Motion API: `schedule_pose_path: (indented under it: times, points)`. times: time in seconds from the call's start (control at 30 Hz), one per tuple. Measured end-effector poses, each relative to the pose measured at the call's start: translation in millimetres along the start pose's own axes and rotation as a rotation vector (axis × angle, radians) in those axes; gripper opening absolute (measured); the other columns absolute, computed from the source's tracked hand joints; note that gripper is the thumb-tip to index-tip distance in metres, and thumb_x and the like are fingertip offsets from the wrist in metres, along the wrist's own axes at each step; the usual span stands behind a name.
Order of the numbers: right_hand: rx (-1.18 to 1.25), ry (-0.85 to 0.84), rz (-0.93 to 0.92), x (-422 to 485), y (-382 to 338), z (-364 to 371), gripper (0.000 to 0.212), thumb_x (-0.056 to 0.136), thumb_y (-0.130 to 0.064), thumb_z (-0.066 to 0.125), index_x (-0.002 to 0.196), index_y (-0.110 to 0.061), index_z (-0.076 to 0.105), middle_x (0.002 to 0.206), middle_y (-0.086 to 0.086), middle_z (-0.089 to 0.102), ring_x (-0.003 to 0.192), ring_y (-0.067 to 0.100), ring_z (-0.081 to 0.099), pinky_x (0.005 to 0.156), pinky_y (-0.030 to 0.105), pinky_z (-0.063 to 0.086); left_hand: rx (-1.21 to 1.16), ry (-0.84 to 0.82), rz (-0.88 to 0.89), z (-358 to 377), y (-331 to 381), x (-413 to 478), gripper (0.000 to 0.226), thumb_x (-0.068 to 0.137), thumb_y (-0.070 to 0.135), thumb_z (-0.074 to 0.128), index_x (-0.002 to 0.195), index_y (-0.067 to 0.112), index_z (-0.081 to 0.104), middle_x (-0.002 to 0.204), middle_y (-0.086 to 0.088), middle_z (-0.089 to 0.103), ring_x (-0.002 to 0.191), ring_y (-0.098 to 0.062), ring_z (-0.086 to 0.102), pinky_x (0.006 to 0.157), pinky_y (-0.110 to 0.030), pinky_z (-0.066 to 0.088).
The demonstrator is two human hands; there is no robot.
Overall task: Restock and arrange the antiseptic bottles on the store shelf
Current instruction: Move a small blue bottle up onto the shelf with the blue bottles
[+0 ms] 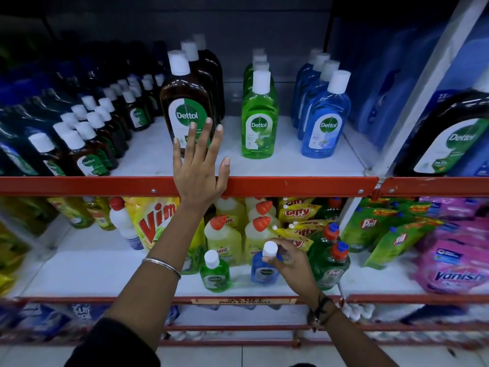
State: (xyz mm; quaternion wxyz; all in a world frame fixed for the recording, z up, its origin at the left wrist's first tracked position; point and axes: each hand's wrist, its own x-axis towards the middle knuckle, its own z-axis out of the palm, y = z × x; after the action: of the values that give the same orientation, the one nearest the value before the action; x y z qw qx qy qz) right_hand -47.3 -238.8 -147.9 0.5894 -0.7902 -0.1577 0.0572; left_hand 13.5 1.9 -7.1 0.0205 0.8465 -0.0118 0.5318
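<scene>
Upper shelf rows: three brown bottles (pixel 188 102), four green bottles (pixel 258 115), four blue bottles (pixel 326 120).

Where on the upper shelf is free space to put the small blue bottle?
Bare white shelf lies between the green row and the blue row, and between the brown row and the green row. Left of the brown row, small brown bottles crowd it. The right hand grips the small blue bottle below.

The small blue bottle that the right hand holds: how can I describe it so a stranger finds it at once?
Look at the lower shelf, behind its red front rail. Two small white-capped bottles stand at the front edge, before the yellow Harpic bottles. It is the small blue bottle, right of the small green bottle, with the right hand gripping its neck.
</scene>
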Motion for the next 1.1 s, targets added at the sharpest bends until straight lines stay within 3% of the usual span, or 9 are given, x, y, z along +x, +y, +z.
schedule_pose_path:
  times: [0.13,0.27,0.4,0.5,0.6,0.77,0.9,1.0,1.1]
  points:
    - [0.031,0.080,-0.088,0,-43,-23,0.030,0.077,-0.024,0.078,0.104,-0.031,0.067,0.105,-0.006,0.071,0.097,0.008,0.066,0.083,0.026,0.053,0.002,0.000,-0.005,1,-1,-1,0.055,0.102,0.045,0.030,0.153,0.024,0.029,0.158,-0.003,0.036,0.148,-0.022,0.024,0.120,-0.047,0.015]
    - [0.089,0.165,-0.247,4,-104,-51,0.029,0.074,-0.030,0.077,0.101,-0.029,0.069,0.095,-0.012,0.073,0.088,0.010,0.067,0.077,0.026,0.055,-0.005,0.001,-0.005,1,-1,-1,0.055,0.102,0.044,0.029,0.154,0.026,0.026,0.158,-0.002,0.034,0.149,-0.021,0.024,0.121,-0.047,0.015]
    - [0.163,0.277,-0.431,15,-163,-81,0.027,0.072,-0.028,0.075,0.098,-0.026,0.067,0.092,-0.002,0.073,0.085,0.023,0.068,0.076,0.036,0.057,-0.026,-0.003,-0.008,1,-1,0,0.055,0.102,0.043,0.031,0.153,0.025,0.027,0.158,-0.002,0.034,0.149,-0.021,0.024,0.120,-0.048,0.018]
    - [0.188,0.384,-0.557,32,-200,-106,0.021,0.078,-0.027,0.075,0.097,-0.030,0.067,0.087,-0.015,0.072,0.083,0.011,0.065,0.074,0.026,0.056,-0.020,0.018,0.001,2,-2,-1,0.054,0.101,0.042,0.033,0.153,0.024,0.032,0.158,-0.002,0.035,0.149,-0.022,0.025,0.119,-0.049,0.021]
    - [0.205,0.527,-0.646,54,-227,-130,0.019,0.082,-0.022,0.070,0.101,-0.018,0.068,0.086,-0.014,0.072,0.081,0.005,0.064,0.076,0.022,0.054,-0.021,0.038,0.010,5,-4,-2,0.054,0.102,0.043,0.033,0.153,0.024,0.032,0.158,-0.002,0.035,0.150,-0.021,0.024,0.119,-0.050,0.023]
    - [0.118,0.665,-0.629,89,-237,-157,0.026,0.082,-0.026,0.072,0.104,-0.012,0.068,0.092,-0.001,0.069,0.082,0.010,0.062,0.077,0.027,0.052,-0.005,0.060,0.022,8,-5,-2,0.054,0.102,0.042,0.032,0.153,0.024,0.032,0.158,-0.001,0.036,0.150,-0.020,0.025,0.118,-0.050,0.024]
    - [0.038,0.666,-0.530,104,-218,-160,0.029,0.081,-0.027,0.074,0.106,-0.015,0.068,0.099,0.006,0.070,0.086,0.013,0.064,0.080,0.027,0.052,-0.002,0.070,0.023,7,-5,-3,0.053,0.102,0.041,0.032,0.152,0.024,0.034,0.157,-0.001,0.037,0.149,-0.021,0.026,0.117,-0.051,0.026]
    - [0.030,0.652,-0.480,108,-206,-157,0.030,0.080,-0.028,0.075,0.107,-0.016,0.068,0.103,0.012,0.071,0.093,0.024,0.065,0.085,0.035,0.054,-0.004,0.069,0.015,7,-4,-1,0.053,0.102,0.041,0.032,0.152,0.024,0.034,0.156,-0.002,0.038,0.149,-0.021,0.027,0.117,-0.050,0.026]
    - [0.015,0.640,-0.466,111,-204,-155,0.034,0.079,-0.028,0.075,0.109,-0.013,0.068,0.105,0.011,0.072,0.093,0.024,0.065,0.083,0.029,0.053,0.000,0.071,0.012,7,-4,-2,0.053,0.101,0.041,0.033,0.152,0.024,0.034,0.156,-0.002,0.039,0.149,-0.020,0.027,0.118,-0.049,0.025]
